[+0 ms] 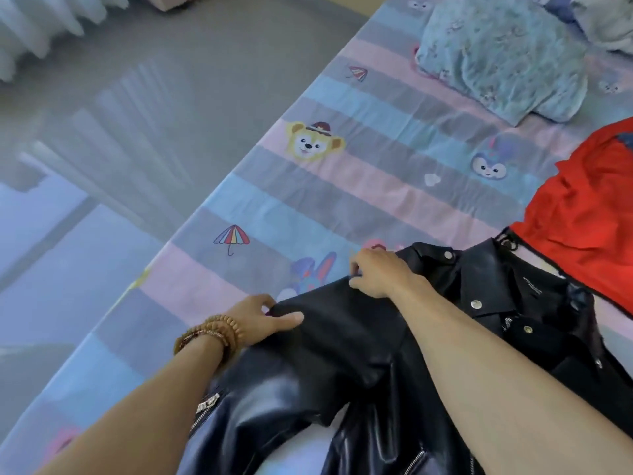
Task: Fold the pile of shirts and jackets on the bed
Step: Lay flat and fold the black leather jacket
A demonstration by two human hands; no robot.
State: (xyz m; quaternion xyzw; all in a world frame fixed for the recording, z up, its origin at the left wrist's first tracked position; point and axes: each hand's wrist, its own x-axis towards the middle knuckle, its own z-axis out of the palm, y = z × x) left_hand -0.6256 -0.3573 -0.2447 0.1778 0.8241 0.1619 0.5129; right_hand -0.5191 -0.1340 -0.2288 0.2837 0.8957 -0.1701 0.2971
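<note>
The black shiny leather jacket with silver snap buttons point(359, 344) lies crumpled on the near part of the bed with the striped cartoon-print sheet point(308, 200). The left hand point(263, 317) pinches its left edge, and the right hand point(380, 272) grips a fold farther away. A red garment point(582, 214) lies at the right, touching the jacket, and a pale blue patterned pillow point(503, 56) is far right.

The black jacket point(346, 351) looks like leather, smooth and glossy, with bright sheen on its folds just beside the bead bracelet point(209, 334). Its round snaps point(475, 304) and the zipper point(205, 407) near the cuff look like shiny metal. The bracelet's beads look like wood, faintly polished. The bed sheet point(342, 186) under the jacket is matt printed cloth, lightly creased. The red garment point(589, 214) beside the jacket's collar is matt, wrinkled cloth.
</note>
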